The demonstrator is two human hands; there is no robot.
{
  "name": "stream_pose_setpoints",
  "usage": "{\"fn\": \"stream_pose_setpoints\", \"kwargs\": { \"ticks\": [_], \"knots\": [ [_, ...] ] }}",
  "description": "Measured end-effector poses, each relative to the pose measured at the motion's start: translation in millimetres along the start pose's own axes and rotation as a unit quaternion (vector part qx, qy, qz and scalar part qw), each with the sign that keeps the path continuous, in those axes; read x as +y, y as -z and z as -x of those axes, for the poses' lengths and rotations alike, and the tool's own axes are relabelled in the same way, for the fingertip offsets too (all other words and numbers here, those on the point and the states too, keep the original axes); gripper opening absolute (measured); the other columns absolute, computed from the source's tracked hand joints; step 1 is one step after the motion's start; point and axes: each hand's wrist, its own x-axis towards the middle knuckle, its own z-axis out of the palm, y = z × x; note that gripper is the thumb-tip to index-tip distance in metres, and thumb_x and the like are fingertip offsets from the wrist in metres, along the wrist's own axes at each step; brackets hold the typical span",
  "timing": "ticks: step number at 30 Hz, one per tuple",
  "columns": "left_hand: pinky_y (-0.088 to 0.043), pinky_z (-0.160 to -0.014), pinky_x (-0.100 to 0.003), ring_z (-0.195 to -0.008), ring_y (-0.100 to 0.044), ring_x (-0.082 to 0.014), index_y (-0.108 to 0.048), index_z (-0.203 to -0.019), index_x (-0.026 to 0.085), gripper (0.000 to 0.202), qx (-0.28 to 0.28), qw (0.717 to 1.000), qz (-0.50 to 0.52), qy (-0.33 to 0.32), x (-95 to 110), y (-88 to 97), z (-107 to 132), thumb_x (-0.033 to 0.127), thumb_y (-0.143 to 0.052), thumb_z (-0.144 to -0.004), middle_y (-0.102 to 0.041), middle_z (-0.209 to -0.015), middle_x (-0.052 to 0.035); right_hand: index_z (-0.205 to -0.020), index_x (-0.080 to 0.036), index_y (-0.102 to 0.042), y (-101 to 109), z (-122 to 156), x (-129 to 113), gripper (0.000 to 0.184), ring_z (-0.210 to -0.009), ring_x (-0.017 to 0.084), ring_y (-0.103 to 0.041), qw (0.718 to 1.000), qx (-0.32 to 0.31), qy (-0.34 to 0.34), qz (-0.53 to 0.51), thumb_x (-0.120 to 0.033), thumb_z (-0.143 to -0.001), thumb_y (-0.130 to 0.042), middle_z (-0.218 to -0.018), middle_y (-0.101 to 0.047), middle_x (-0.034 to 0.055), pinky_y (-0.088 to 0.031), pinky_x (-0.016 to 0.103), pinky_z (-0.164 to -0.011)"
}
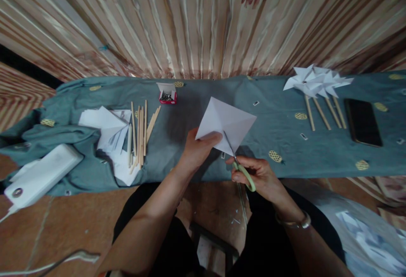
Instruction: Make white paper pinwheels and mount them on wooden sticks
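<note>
A square sheet of white paper with diagonal creases is held up over the cloth by my left hand, thumb on top near its left corner. My right hand grips a pair of scissors with pale green handles. Their blades lie at the sheet's near corner and point toward its middle, close to my left thumb. How far the paper is cut there I cannot tell. Beyond the sheet, to the left, stands a small open red box of metal pins or tacks.
Wooden sticks and white paper pieces lie at left, near a white device with a cable. Several paper pinwheels on sticks and a black phone rest at right. A curtain hangs behind the cloth-covered table.
</note>
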Motion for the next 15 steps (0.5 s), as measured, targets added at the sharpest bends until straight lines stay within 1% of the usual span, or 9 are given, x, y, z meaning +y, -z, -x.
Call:
{"fn": "stream_pose_setpoints", "kwargs": {
  "ticks": [6, 11, 15],
  "knots": [
    [-0.045, -0.061, -0.027, -0.060, -0.058, -0.0151, -0.068, -0.062, 0.017, 0.015, 0.007, 1.000, -0.010, 0.008, 1.1, 0.2, 1.6, 0.025, -0.078, -0.054, -0.066, -0.064, -0.0007, -0.091, -0.018, -0.076, -1.0, -0.3, 1.9, 0.043, -0.049, 0.008, -0.045, 1.000, 0.006, -0.003, 0.000, -0.050, -0.063, -0.083, -0.057, -0.060, -0.0026, -0.038, 0.022, -0.046],
    [-0.045, -0.059, -0.026, -0.058, -0.057, -0.0144, -0.068, -0.061, 0.016, 0.016, 0.004, 1.000, -0.004, -0.001, 0.0, 0.4, 0.5, 0.025, -0.079, -0.053, -0.066, -0.062, -0.0005, -0.090, -0.018, -0.076, -0.4, -0.2, 2.5, 0.040, -0.049, 0.008, -0.044, 1.000, 0.005, -0.008, -0.002, -0.047, -0.064, -0.083, -0.056, -0.057, -0.0034, -0.036, 0.021, -0.045],
    [-0.045, -0.059, -0.026, -0.058, -0.057, -0.0144, -0.067, -0.061, 0.016, 0.016, 0.008, 1.000, 0.000, 0.004, 1.3, -0.5, 0.9, 0.024, -0.078, -0.053, -0.067, -0.062, -0.0010, -0.090, -0.018, -0.076, -1.2, -0.5, 1.6, 0.040, -0.048, 0.007, -0.042, 1.000, 0.003, -0.004, -0.002, -0.047, -0.063, -0.084, -0.056, -0.056, -0.0039, -0.036, 0.021, -0.044]
  ]
}}
